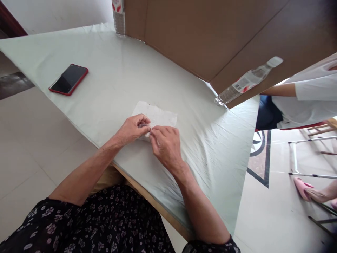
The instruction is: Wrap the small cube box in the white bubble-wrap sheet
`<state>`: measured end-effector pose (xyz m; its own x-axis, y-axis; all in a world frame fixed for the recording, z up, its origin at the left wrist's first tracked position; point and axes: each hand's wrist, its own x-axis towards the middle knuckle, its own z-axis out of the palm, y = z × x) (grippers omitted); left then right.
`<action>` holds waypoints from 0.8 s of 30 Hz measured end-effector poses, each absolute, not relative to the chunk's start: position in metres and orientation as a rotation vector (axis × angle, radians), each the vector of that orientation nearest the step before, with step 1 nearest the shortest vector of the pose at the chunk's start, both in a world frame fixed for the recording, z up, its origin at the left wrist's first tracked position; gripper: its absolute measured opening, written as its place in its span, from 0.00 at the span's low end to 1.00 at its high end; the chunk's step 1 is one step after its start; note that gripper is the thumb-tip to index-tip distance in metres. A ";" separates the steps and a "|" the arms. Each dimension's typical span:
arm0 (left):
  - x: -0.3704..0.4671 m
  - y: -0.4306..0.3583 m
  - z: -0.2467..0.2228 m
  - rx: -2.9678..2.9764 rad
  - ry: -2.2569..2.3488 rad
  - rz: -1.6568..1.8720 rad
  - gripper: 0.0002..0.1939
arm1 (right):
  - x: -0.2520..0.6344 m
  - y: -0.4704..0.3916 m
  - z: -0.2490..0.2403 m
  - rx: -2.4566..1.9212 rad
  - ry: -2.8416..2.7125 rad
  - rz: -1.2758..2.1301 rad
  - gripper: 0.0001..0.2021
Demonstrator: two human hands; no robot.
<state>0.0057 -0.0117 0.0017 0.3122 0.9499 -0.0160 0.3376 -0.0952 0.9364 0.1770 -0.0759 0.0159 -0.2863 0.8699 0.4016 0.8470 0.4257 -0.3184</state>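
Hands as clock centre, 12 at top of view. We see the left hand [133, 129] curled nearly closed, thumb and forefinger round a small greyish thing [143, 125], too small for us to identify. Right hand [168, 144] sits at the left one's 4 o'clock, fingertips bunched and meeting the left fingertips; we can't tell whether they grip anything. Both are over a white sheet [160, 114], which lies on the pale green cloth [105, 70] and shows mostly at 12 to 1 o'clock. Phone [68, 79] in red case at 10 o'clock, well apart. Brown cardboard panel [197, 35] stands at 1 o'clock, clear bottle [243, 84] against it at 2, another bottle [119, 21] at 11. We also get a co-worker's white sleeve [314, 88] past 2 o'clock, pink shoe [301, 189] near 4.
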 end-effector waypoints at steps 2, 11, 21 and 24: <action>0.000 -0.014 0.005 1.661 1.210 0.831 0.16 | 0.173 -0.076 0.012 -1.463 -2.233 0.052 0.09; -0.020 -0.012 -0.003 1.799 1.502 0.768 0.22 | 0.167 -0.077 0.005 -1.551 -2.400 -0.250 0.12; -0.039 -0.028 0.014 1.765 1.884 0.483 0.37 | 0.161 -0.076 0.000 -1.573 -2.394 -0.329 0.12; -0.036 -0.026 0.017 1.793 1.946 0.322 0.36 | 0.161 -0.076 0.000 -1.567 -2.385 -0.319 0.12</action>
